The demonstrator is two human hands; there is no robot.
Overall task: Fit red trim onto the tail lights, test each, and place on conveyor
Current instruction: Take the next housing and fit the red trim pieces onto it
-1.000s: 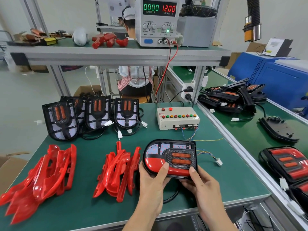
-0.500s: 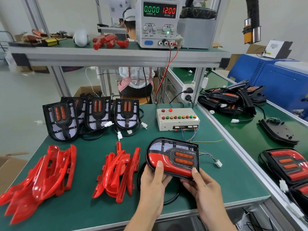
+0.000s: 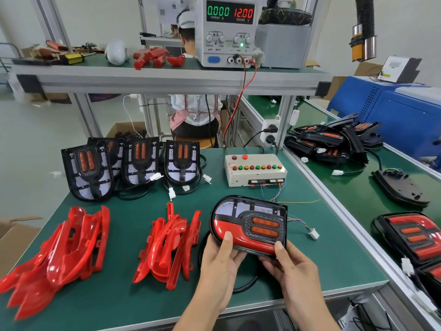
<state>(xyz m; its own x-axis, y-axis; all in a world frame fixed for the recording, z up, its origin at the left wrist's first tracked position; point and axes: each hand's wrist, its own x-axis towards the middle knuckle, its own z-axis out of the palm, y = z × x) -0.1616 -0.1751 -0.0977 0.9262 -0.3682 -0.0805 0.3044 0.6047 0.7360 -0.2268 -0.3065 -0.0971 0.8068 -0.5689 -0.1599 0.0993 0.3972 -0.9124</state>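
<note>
The green counter (image 3: 124, 297) carries everything: two heaps of loose red trim (image 3: 167, 244) to my left, bare tail lights (image 3: 133, 161) leaning in a row behind them, the test box (image 3: 255, 170) straight ahead, and the conveyor (image 3: 358, 199) off to my right with finished lamps on it.

The tail light (image 3: 250, 225) I'm working on is at the counter's near edge, between the trim heap and its own white connector (image 3: 314, 234). A second ago it lay flatter and squarer to me; now I've tipped it up and turned it slightly, red trim piece (image 3: 241, 237) seated along the lower half. That suggests fitting is about done and testing comes next, since the connector is unplugged.

My left hand (image 3: 220, 263) has its grip on the lamp's lower left corner, thumb pressing the trim. My right hand (image 3: 290, 267) grasps the lower right edge, thumb on top.
</note>
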